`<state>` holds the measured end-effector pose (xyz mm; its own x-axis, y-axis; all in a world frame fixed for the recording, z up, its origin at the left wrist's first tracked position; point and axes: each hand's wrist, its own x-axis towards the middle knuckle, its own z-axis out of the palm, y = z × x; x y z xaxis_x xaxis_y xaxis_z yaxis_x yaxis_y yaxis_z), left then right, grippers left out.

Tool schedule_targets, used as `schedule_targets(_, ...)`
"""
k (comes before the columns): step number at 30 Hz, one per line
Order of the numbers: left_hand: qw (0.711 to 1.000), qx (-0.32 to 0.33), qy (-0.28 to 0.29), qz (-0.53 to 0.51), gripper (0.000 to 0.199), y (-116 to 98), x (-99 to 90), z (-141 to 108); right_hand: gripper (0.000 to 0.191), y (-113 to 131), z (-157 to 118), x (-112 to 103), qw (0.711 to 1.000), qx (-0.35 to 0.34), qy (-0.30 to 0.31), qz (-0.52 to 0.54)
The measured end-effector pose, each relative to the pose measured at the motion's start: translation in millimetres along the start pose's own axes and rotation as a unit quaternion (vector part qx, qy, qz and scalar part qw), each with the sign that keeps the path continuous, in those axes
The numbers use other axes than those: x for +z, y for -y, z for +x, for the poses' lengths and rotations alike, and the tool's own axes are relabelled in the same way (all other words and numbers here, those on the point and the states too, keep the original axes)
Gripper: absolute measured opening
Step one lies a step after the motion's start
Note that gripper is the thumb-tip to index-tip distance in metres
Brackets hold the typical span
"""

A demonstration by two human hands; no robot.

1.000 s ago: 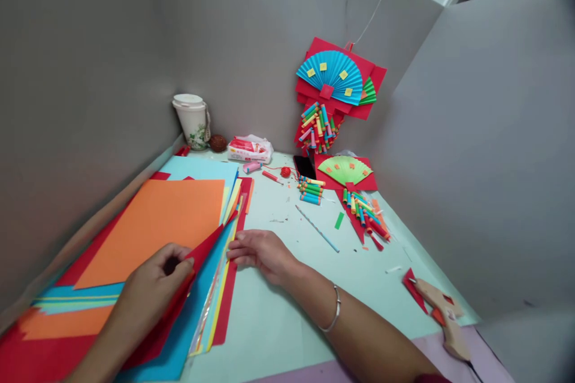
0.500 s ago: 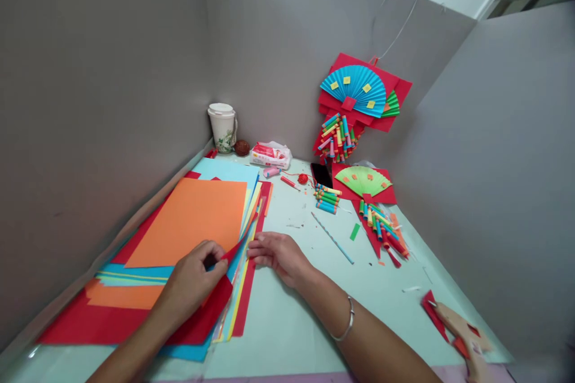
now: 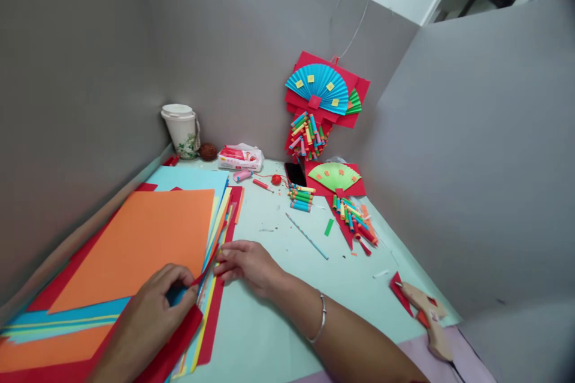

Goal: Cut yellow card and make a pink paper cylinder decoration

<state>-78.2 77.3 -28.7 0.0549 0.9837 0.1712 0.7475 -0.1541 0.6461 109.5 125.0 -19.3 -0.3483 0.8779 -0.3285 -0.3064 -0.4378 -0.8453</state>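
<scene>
My left hand (image 3: 157, 311) pinches the lifted edge of a red paper sheet (image 3: 191, 326) at the right side of a stack of coloured paper; its thumb and forefinger form a ring. Beside it, my right hand (image 3: 249, 266), with a bracelet on the wrist, reaches to the stack's right edge. Its fingers are loosely bent and apart at the edges of the yellow sheet (image 3: 202, 329) and red sheet (image 3: 215, 326); no grip shows. A large orange sheet (image 3: 139, 239) lies on top, over blue, yellow and red ones.
At the back stand a lidded cup (image 3: 181, 131), a brown ball (image 3: 207, 151) and a tissue pack (image 3: 240, 157). Paper rolls (image 3: 302, 197), a thin stick (image 3: 308, 236) and a green fan ornament (image 3: 335, 176) lie rightward. A glue gun (image 3: 426, 311) rests at the right edge; another ornament (image 3: 321, 93) hangs behind.
The view has turned right, so everything sits further left. My left hand keeps its pinch on the red sheet. My right hand stays close at the stack's edge, its fingers slightly more bent.
</scene>
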Motion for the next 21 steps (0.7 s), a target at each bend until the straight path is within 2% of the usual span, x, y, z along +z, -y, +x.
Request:
schedule_targets(7, 1.000, 0.011, 0.015, 0.010, 0.024, -2.0, 3.0, 1.4, 0.012, -0.7, -1.8, 1.1, 0.999, 0.004, -0.001, -0.050)
schedule_targets(11, 0.999, 0.018, 0.033, 0.025, 0.031, -8.5, 1.4, -0.4, 0.004, 12.0, 8.8, -4.2, 0.992, 0.017, 0.002, -0.122)
schedule_targets(15, 0.997, 0.029, 0.045, 0.050, 0.036, -14.0, 0.4, -4.2, 0.005, 44.1, 47.5, -9.1, 0.976, -0.029, -0.059, -0.206)
schedule_targets(21, 0.996, 0.027, 0.055, 0.063, 0.038, -19.8, -0.2, -8.9, 0.026, 90.2, 118.0, -3.7, 0.933, -0.091, -0.129, -0.324)
